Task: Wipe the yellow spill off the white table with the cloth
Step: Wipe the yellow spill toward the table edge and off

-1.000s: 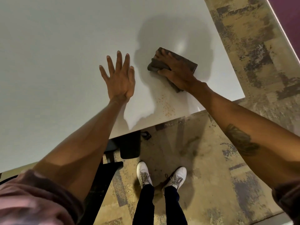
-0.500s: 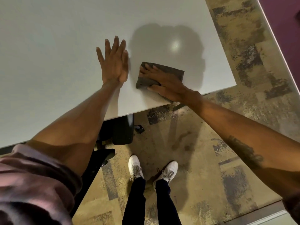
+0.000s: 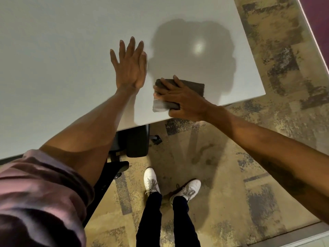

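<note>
Right hand [image 3: 185,100] fingers spread, pressing folded dark cloth [image 3: 194,87] near white worktop [image 3: 71,50] edge; left hand [image 3: 130,66] flat, fingers wide.

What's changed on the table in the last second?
The right hand has dragged the cloth toward the near edge of the white table, over where yellow specks showed a second ago; none are visible now. The left hand stays flat on the tabletop, and the right still presses the cloth.
</note>
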